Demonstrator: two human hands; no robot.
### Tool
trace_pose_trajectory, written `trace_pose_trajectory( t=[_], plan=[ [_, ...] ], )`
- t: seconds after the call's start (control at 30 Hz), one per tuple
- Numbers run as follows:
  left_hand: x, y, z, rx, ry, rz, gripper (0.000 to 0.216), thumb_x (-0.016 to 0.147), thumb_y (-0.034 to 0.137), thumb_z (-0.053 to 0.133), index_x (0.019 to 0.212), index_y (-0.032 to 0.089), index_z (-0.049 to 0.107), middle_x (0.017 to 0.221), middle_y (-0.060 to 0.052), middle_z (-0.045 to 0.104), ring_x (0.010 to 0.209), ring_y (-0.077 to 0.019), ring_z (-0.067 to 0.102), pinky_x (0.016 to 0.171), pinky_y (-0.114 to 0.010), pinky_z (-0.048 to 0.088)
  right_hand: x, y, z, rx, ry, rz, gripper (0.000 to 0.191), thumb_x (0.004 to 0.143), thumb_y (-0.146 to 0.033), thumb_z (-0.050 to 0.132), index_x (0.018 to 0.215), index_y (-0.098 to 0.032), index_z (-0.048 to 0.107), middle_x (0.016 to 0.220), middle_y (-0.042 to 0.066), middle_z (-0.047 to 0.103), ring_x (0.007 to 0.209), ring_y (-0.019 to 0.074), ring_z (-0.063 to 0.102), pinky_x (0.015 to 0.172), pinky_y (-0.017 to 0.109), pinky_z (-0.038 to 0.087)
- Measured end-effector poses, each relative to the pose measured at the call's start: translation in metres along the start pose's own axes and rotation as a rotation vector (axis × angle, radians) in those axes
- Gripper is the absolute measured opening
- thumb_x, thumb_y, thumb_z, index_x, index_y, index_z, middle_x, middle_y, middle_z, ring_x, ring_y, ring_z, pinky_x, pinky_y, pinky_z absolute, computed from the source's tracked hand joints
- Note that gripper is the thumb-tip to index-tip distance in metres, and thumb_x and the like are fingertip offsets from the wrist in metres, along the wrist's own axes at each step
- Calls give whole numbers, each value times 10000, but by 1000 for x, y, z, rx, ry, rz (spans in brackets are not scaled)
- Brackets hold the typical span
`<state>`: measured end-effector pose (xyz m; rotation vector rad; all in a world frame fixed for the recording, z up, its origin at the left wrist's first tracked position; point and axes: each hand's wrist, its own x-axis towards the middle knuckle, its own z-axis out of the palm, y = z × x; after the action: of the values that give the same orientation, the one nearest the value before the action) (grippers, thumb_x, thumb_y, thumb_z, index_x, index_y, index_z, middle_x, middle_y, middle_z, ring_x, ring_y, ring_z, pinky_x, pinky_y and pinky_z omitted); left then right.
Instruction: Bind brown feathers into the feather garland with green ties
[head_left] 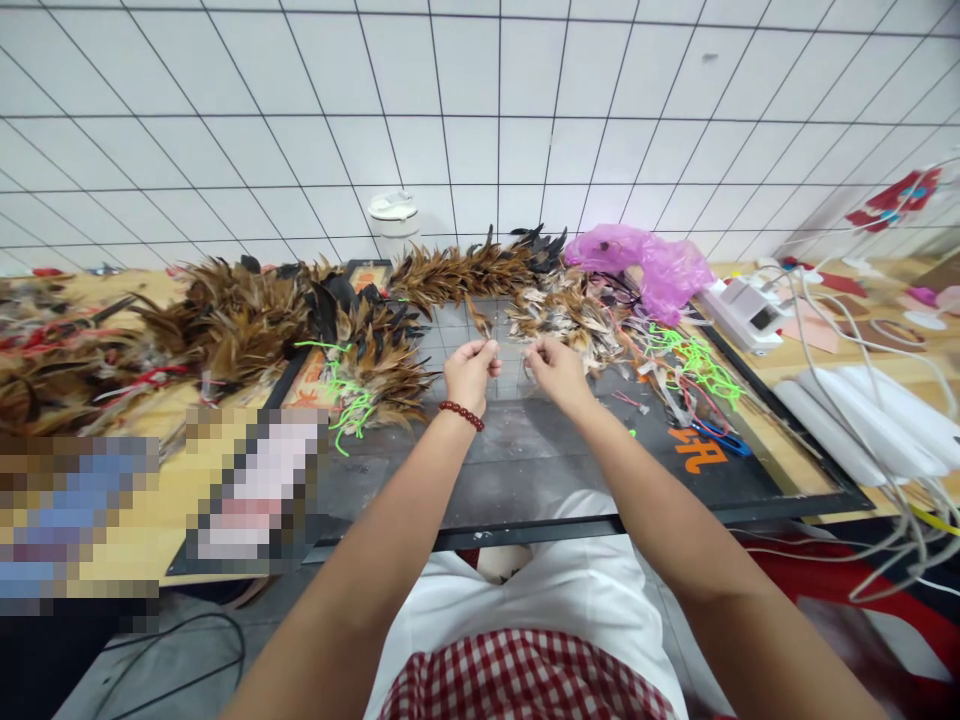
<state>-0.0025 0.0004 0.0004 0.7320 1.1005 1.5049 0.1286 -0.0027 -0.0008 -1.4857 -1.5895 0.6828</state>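
Observation:
Over the dark framed board (495, 470), my left hand (471, 375) pinches a small brown feather (478, 318), its tip pointing up and away from me. A string of dark red beads (461, 412) circles that wrist. My right hand (556, 372) is just to the right, thumb and fingers pressed together; whatever thin thing it may hold is too small to make out. Beyond it lies a loose pile of pale and brown feathers (574, 320). A bunch of brown feathers (382, 365) lies to the left of my left hand. Bright green ties (349, 395) lie against that bunch.
Along the back runs a row of brown feathers (465, 272), beside a pink plastic bag (645, 265) and a white lidded cup (394, 220). More green ties (694, 360) lie right. Further right are a white power strip (742, 310), cables and white packets (862, 425).

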Motion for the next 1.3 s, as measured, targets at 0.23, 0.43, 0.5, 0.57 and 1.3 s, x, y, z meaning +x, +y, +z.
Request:
trace_pose_trajectory(
  t=[0.23, 0.43, 0.5, 0.57, 1.3],
  plan=[
    [-4, 4, 0, 54, -97, -68, 170, 662, 217, 707, 734, 102, 605, 685, -45, 654, 520, -81, 577, 511, -209, 455, 5, -4, -5, 838, -61, 218, 280, 556, -364, 752, 673, -177, 579, 529, -72, 455, 490, 58, 368, 487, 209, 278],
    [-9, 7, 2, 76, -187, -118, 160, 679, 218, 707, 721, 96, 613, 702, -58, 660, 535, -91, 594, 522, -219, 474, 2, -8, -3, 943, -100, 257, 347, 529, -404, 795, 688, -172, 592, 581, -48, 538, 502, 52, 422, 475, 193, 318],
    [-10, 7, 2, 85, -214, -134, 163, 682, 222, 710, 724, 93, 619, 690, -61, 660, 535, -92, 593, 518, -218, 474, 1, -7, -2, 930, -119, 243, 342, 542, -413, 793, 680, -166, 600, 614, -29, 576, 517, 53, 449, 478, 189, 334],
    [-10, 7, 2, 88, -224, -142, 147, 696, 217, 696, 722, 91, 625, 678, -58, 656, 533, -91, 592, 510, -215, 472, 1, -6, 0, 934, -117, 233, 334, 548, -413, 792, 672, -165, 605, 625, -19, 594, 525, 55, 464, 481, 187, 344],
    [-9, 6, 4, -65, -270, -156, 210, 606, 195, 775, 713, 86, 631, 584, -4, 596, 485, -43, 516, 497, -180, 414, 2, -8, -7, 675, -29, 68, 300, 644, -471, 693, 697, -186, 615, 572, -43, 496, 512, 78, 387, 509, 232, 297]
  ],
)
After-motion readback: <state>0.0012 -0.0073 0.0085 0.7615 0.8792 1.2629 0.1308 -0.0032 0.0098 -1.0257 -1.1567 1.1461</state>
